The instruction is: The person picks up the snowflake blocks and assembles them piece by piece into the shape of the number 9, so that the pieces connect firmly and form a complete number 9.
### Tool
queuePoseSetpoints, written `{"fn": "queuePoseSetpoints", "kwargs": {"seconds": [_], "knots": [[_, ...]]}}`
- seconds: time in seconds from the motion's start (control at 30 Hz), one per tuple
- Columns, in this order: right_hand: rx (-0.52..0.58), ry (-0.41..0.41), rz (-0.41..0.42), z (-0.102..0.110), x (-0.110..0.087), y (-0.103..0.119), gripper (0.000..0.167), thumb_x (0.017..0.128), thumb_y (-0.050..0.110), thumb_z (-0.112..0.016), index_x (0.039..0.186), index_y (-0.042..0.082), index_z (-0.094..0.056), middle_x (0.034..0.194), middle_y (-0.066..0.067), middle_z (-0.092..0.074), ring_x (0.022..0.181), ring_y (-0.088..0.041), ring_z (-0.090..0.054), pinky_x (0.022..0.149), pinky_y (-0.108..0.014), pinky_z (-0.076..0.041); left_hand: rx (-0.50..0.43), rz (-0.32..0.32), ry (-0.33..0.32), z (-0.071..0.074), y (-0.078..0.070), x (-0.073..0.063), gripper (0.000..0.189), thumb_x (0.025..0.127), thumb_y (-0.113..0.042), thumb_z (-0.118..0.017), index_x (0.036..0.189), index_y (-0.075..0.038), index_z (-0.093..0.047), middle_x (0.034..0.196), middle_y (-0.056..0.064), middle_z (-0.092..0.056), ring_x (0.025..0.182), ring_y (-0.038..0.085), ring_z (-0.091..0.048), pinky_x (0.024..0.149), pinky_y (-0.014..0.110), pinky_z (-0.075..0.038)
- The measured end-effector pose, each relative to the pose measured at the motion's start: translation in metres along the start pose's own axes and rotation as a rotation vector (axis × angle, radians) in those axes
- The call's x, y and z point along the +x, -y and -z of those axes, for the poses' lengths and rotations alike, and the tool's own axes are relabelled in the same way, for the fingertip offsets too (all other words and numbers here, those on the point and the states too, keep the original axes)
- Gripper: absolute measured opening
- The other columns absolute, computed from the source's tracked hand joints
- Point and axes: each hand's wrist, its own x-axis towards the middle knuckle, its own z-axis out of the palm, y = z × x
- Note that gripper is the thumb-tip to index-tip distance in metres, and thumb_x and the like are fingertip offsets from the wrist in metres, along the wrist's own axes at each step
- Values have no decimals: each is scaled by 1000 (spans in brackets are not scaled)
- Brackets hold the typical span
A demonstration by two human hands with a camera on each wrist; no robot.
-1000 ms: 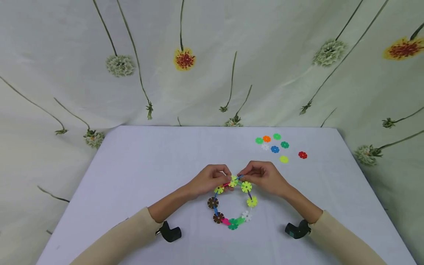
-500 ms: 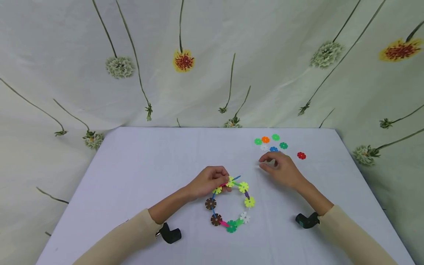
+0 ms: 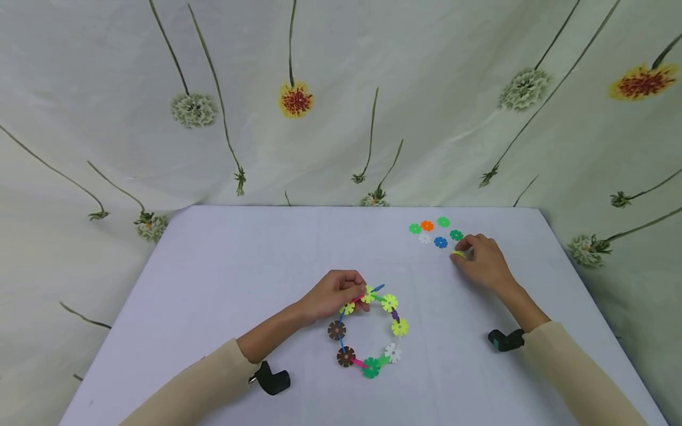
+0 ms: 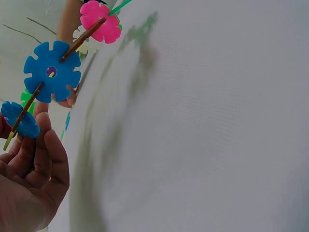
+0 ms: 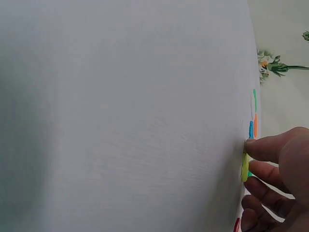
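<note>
My left hand (image 3: 341, 294) grips a ring of interlocking snowflake discs (image 3: 371, 368) at its upper left, near a yellow disc. Flat discs joined by edge-on ones make up this ring. In the left wrist view, a blue snowflake disc (image 4: 52, 71) shows its face above the fingers, and a pink disc (image 4: 100, 21) follows along the chain. Over at the right, my right hand (image 3: 483, 260) has thumb and fingers at opposite edges of a loose yellow snowflake disc (image 5: 245, 166), pinching it down at the tabletop.
Loose discs lie beyond the right hand, among them an orange one (image 3: 427, 226), a blue one (image 3: 440, 242) and a dark green one (image 3: 456, 235). A red disc (image 5: 236, 225) lies near the right fingers. A flower-patterned cloth (image 3: 330, 148) hangs behind the white table (image 3: 240, 248).
My right hand has left the ring and moved right and away to the loose yellow disc, which it now pinches. The left hand keeps hold of the ring, which has shifted slightly left and nearer.
</note>
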Motion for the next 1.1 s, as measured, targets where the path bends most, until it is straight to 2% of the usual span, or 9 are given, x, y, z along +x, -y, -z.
{"fn": "queuePoseSetpoints", "kwargs": {"seconds": [0.23,0.47,0.6,0.73,0.9,1.1], "knots": [[35,-13,-3,-2,1,-3,28,100,24,-74,109,-1,-67,109,-21,-65,98,-33,-60,84,-38,-46,-18,2,-3,0,2,0,19,110,-17,-58,112,-1,-67,91,9,-81,84,13,-77,79,19,-58],[21,-25,-64,1,-4,-2,43,99,35,-76,115,-4,-65,114,-24,-62,103,-37,-57,88,-46,-49,-16,3,-3,-1,1,-1,18,110,-17,-58,112,-1,-67,91,10,-82,85,15,-77,79,19,-57],[44,-29,-72,0,-6,-4,43,99,36,-78,111,-3,-64,107,-22,-64,99,-35,-59,83,-41,-49,-23,5,-3,-2,1,-1,19,110,-17,-58,112,-1,-67,91,9,-82,85,16,-77,80,19,-57],[122,-49,-12,-4,-4,-6,31,99,27,-79,109,2,-62,100,-18,-70,92,-27,-64,77,-29,-49,-24,14,-5,-2,0,-2,18,110,-16,-57,113,-1,-67,91,8,-81,85,15,-77,80,19,-58],[254,-46,59,-9,-6,3,16,101,16,-75,111,4,-69,98,-18,-79,79,-19,-72,71,-22,-54,-28,9,-5,-1,0,-2,19,110,-17,-58,113,0,-66,91,10,-81,84,15,-77,81,19,-58],[442,29,66,-12,-16,25,20,102,15,-74,117,3,-71,95,-19,-78,74,-20,-74,74,-20,-56,-23,7,-6,-2,2,-1,19,110,-17,-57,114,0,-67,92,10,-82,83,13,-75,81,19,-58]]}}
